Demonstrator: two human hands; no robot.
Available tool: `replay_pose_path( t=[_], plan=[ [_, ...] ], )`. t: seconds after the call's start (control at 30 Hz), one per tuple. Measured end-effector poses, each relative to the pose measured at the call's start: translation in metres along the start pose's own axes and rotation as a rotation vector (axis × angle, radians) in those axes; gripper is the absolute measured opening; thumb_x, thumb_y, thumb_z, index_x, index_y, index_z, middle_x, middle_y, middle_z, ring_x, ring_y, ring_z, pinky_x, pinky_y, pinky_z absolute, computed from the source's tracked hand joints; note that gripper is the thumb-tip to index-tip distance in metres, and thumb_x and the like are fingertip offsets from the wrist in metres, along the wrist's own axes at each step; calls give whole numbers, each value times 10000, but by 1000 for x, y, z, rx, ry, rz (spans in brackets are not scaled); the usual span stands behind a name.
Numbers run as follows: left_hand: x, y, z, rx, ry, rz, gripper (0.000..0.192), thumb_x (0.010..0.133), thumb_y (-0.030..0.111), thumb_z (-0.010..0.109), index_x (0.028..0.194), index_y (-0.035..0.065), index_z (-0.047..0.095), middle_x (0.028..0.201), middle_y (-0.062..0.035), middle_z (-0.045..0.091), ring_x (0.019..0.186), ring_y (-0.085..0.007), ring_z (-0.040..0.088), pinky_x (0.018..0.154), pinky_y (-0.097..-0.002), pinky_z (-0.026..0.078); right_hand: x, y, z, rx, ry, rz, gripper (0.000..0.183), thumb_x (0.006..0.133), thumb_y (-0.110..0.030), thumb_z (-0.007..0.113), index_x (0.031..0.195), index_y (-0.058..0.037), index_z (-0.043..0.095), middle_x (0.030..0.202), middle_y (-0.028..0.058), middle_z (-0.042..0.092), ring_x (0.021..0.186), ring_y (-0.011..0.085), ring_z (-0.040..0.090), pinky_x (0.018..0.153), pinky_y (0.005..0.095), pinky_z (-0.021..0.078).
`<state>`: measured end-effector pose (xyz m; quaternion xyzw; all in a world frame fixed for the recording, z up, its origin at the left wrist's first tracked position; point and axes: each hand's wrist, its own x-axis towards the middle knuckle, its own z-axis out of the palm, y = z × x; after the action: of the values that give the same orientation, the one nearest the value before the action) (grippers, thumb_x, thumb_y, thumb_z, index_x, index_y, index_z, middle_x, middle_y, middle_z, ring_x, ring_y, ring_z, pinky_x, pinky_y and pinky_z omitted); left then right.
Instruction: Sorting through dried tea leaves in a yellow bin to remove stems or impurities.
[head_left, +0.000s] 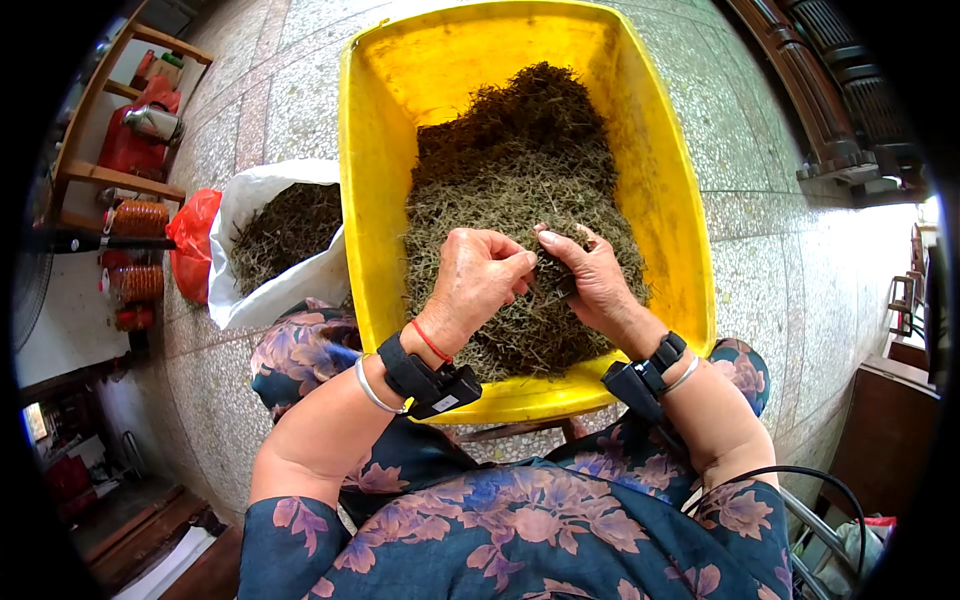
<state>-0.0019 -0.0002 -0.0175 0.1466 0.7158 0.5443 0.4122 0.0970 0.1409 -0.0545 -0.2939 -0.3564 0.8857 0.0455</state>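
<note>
A large yellow plastic tub (667, 187) stands before me, holding a heap of dried, twiggy plant material (510, 187), darker at the far end. Over the near half of the heap, my left hand (484, 274) has its thumb and forefinger pinched together; whether something thin is between them cannot be told. Close to its right, my right hand (592, 274) holds a small clump of the dried plant material (562, 236) between thumb and curled fingers. Both wrists wear black strapped devices and silver-coloured bangles.
Left of the tub stands a white sack (225, 277) of similar dried material, beside a red plastic bag (195, 244). Farther left, a wooden shelf (124, 176) holds jars and a metal flask. Dark carved wooden furniture (810, 90) is at upper right, on a speckled tile floor (750, 285).
</note>
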Motion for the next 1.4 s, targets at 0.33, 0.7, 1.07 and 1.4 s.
replay_pose_path(
  t=[0.33,0.7,1.07,1.4],
  plan=[
    [-1,0,-6,-50,-111,1,125,869,87,670,831,-32,676,713,-60,674,581,-89,612,520,-204,483,6,-2,-7,30,112,-107,182,878,-57,694,1045,-21,631,969,48,680,860,131,656,762,279,555],
    [0,-7,-15,-111,-147,-25,108,889,80,661,845,-18,662,730,-62,675,597,-85,608,529,-205,483,8,7,-15,-190,-133,-12,769,795,-126,810,1377,112,367,1056,87,665,881,127,650,818,277,539],
    [1,-5,-25,-274,-204,-135,64,854,36,676,816,-9,651,701,-64,655,556,-87,578,507,-205,463,10,-18,-15,-64,-45,-35,273,824,-59,727,1067,-18,610,909,39,645,760,132,636,709,332,598],
    [0,-10,-19,-106,-246,-110,94,869,69,665,797,12,647,677,-39,642,559,-76,571,500,-203,451,-1,-4,-1,-192,-151,33,368,776,2,718,1125,-8,602,917,62,673,762,125,640,747,262,547]
  ],
)
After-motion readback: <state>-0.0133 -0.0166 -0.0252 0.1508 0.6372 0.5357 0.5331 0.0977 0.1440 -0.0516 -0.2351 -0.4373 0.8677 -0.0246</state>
